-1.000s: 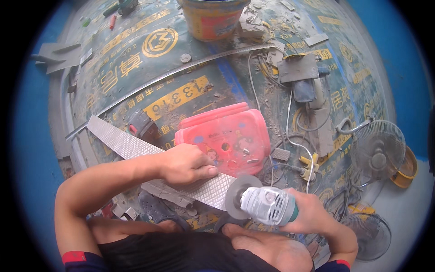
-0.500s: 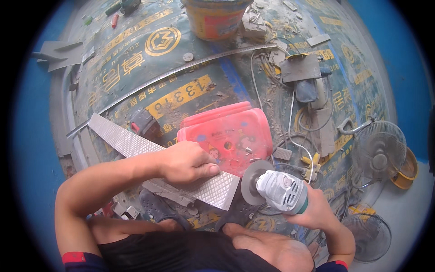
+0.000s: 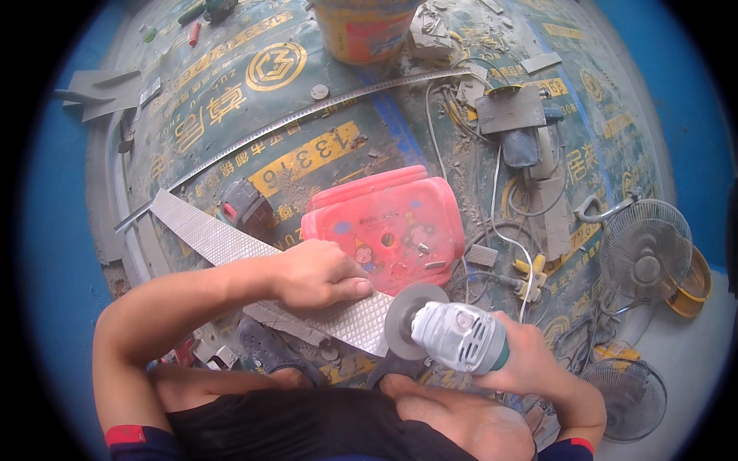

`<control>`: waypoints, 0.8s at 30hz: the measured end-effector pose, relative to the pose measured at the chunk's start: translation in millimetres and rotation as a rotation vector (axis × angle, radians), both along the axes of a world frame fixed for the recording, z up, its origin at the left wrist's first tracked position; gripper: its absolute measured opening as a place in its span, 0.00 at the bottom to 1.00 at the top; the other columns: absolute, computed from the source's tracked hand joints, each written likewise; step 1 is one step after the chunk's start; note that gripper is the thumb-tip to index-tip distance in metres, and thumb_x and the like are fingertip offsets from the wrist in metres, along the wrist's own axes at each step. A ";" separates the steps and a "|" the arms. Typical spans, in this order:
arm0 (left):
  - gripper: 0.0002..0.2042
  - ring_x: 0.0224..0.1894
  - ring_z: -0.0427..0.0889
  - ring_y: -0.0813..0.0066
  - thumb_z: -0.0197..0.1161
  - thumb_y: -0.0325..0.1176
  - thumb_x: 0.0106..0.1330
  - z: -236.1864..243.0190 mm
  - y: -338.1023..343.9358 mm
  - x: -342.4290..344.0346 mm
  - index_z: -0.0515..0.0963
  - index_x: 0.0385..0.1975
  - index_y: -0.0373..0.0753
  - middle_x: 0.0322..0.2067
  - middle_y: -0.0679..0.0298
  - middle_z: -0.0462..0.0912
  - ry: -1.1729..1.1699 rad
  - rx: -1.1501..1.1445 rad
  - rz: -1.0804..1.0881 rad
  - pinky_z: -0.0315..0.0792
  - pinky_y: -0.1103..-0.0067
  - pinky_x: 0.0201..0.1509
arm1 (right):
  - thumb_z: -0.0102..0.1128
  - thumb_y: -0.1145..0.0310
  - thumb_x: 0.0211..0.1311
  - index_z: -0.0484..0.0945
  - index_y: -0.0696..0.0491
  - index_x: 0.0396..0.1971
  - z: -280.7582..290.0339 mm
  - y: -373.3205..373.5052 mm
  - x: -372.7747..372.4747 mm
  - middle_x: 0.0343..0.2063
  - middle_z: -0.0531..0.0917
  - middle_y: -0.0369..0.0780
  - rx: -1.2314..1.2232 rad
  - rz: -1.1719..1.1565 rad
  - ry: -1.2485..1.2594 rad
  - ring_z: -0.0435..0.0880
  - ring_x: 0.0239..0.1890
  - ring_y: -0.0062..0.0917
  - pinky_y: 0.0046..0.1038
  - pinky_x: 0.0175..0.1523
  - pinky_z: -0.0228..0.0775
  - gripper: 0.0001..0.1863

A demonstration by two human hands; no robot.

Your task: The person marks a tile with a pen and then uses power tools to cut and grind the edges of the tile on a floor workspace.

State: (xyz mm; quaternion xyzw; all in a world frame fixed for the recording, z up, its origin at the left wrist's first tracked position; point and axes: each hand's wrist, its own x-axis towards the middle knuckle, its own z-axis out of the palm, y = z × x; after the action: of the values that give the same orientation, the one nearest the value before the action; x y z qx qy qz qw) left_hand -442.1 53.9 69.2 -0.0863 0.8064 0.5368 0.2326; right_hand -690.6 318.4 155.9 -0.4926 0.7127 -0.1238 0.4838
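Observation:
My left hand (image 3: 323,275) is closed round the edge of a long strip of tile (image 3: 223,244) with a raised grid on its face, thumb lying on top. The strip slants from the upper left down toward my feet. In my right hand (image 3: 523,357) is a dusty angle grinder (image 3: 461,334) with a green rear body. Its round grey disc (image 3: 415,319) overlaps the strip's right end; whether it touches, I cannot tell. Behind the strip stands a pink plastic stool (image 3: 392,223) with cartoon figures and a small fragment on its seat.
A bucket (image 3: 365,31), a long metal ruler (image 3: 284,123) and a battery pack (image 3: 247,206) lie beyond. Cables and a yellow connector (image 3: 530,276) run at the right, near a second power tool (image 3: 519,134) and a fan (image 3: 646,246). A grey trowel (image 3: 108,92) lies far left, rubble around.
My right hand has brought the grinder left and slightly down, so the disc now overlaps the strip's right end. My left hand and the strip have hardly moved.

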 end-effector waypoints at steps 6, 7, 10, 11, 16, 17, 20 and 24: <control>0.24 0.39 0.82 0.36 0.50 0.51 0.78 1.0 0.1 -3.9 0.82 0.34 0.34 0.29 0.42 0.82 0.024 0.004 0.009 0.73 0.52 0.45 | 0.82 0.55 0.43 0.78 0.52 0.54 6.8 3.6 2.5 0.40 0.88 0.49 -0.022 0.041 -0.001 0.89 0.42 0.48 0.42 0.46 0.82 0.37; 0.24 0.38 0.82 0.37 0.50 0.51 0.78 1.2 0.0 -4.6 0.82 0.34 0.34 0.29 0.42 0.82 0.026 0.009 0.013 0.74 0.52 0.45 | 0.82 0.54 0.43 0.78 0.52 0.54 5.8 4.0 3.0 0.40 0.88 0.49 -0.030 0.038 0.003 0.89 0.42 0.48 0.42 0.45 0.82 0.37; 0.24 0.38 0.82 0.37 0.50 0.50 0.78 -2.8 3.3 -1.4 0.82 0.34 0.34 0.29 0.42 0.82 -0.021 -0.015 0.003 0.73 0.52 0.45 | 0.83 0.56 0.42 0.78 0.52 0.54 2.4 3.3 3.7 0.40 0.88 0.49 0.000 0.019 0.016 0.89 0.43 0.48 0.40 0.46 0.82 0.37; 0.24 0.38 0.82 0.37 0.50 0.50 0.78 -3.5 4.1 -0.5 0.82 0.34 0.34 0.29 0.42 0.82 -0.021 -0.016 0.000 0.73 0.52 0.45 | 0.83 0.58 0.41 0.78 0.53 0.55 1.1 1.2 2.4 0.41 0.88 0.49 0.044 0.007 0.019 0.89 0.44 0.47 0.39 0.48 0.82 0.38; 0.24 0.38 0.82 0.37 0.49 0.50 0.78 -1.1 2.6 -3.5 0.81 0.34 0.34 0.29 0.42 0.82 0.002 -0.025 -0.007 0.74 0.52 0.45 | 0.82 0.53 0.42 0.78 0.52 0.54 4.2 7.5 2.7 0.39 0.88 0.49 0.006 0.059 0.030 0.89 0.40 0.49 0.43 0.44 0.82 0.37; 0.24 0.38 0.82 0.37 0.49 0.50 0.78 -1.3 2.5 -4.2 0.81 0.34 0.34 0.29 0.42 0.82 0.009 -0.017 -0.005 0.74 0.52 0.45 | 0.82 0.53 0.42 0.78 0.52 0.54 4.5 9.3 4.5 0.39 0.88 0.49 0.002 0.056 0.022 0.89 0.40 0.49 0.43 0.44 0.82 0.37; 0.24 0.38 0.82 0.36 0.49 0.50 0.78 -2.2 4.0 -2.8 0.81 0.33 0.34 0.29 0.42 0.82 0.013 -0.001 0.003 0.73 0.52 0.44 | 0.83 0.59 0.42 0.78 0.54 0.54 6.2 2.8 4.2 0.40 0.88 0.49 0.051 0.009 0.011 0.89 0.43 0.48 0.39 0.47 0.81 0.36; 0.24 0.39 0.82 0.37 0.49 0.50 0.78 -4.4 5.7 2.1 0.81 0.33 0.34 0.29 0.42 0.82 -0.021 -0.017 -0.006 0.73 0.52 0.45 | 0.84 0.62 0.41 0.79 0.55 0.53 0.6 -1.5 1.7 0.40 0.88 0.49 0.106 -0.015 -0.002 0.90 0.44 0.48 0.36 0.48 0.81 0.36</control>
State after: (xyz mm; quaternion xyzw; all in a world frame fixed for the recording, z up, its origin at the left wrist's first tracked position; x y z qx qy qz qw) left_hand -440.0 59.6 64.8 -0.0913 0.8089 0.5281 0.2418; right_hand -688.9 316.9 156.4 -0.4609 0.7215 -0.0901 0.5088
